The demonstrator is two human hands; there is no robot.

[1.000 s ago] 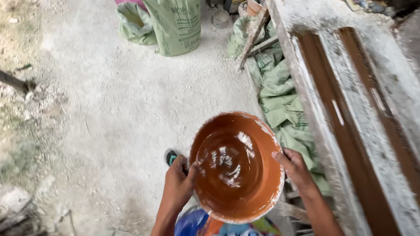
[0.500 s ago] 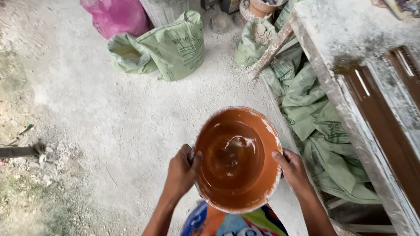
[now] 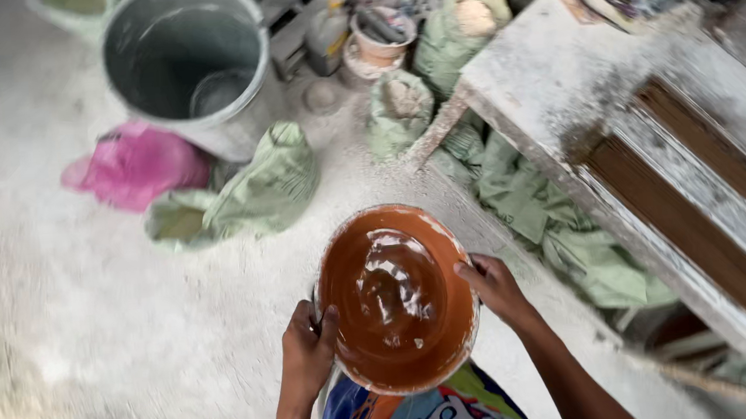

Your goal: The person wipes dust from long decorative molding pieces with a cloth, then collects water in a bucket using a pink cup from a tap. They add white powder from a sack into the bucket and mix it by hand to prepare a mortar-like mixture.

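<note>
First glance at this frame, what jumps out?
The round bowl of glossy brown liquid, low in the middle, held at its rim by the left hand and the right hand. Next, the big grey bucket at top left, with a bright pink bag and a green sack lying below it. On the right stands a dusty white workbench with brown slots.

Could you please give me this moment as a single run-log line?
left hand: grips bowl rim | right hand: grips opposite rim | bowl: brown liquid inside, held above dusty floor | grey bucket ahead
</note>
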